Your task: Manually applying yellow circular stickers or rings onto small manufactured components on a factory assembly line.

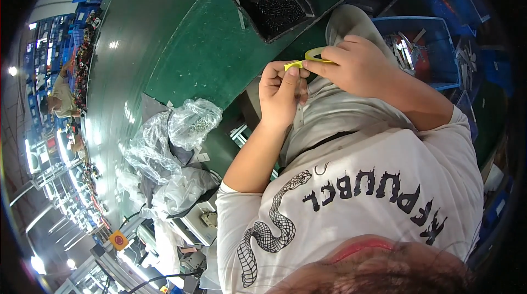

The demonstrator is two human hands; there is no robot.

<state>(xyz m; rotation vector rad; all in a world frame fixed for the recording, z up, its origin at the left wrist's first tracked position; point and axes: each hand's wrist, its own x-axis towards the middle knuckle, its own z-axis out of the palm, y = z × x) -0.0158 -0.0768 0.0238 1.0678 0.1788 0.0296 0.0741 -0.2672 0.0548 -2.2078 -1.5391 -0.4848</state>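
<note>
A narrow roll of yellow tape (313, 52) is gripped by my right hand (357, 69), its ring standing out past the fingertips. My left hand (280, 94) pinches the flat yellow end (293, 66) of the tape between thumb and fingers. Both hands are close together, almost touching, above my lap and near the edge of the green table (208, 36). Part of the roll is hidden behind the right fingers.
A black bin (304, 13) of small dark parts stands on the table beyond my hands. Clear plastic bags (192, 124) lie to the left. At the right is a blue crate (447, 47) with metal pieces. Farther left, a person (63, 99) is near crowded shelves.
</note>
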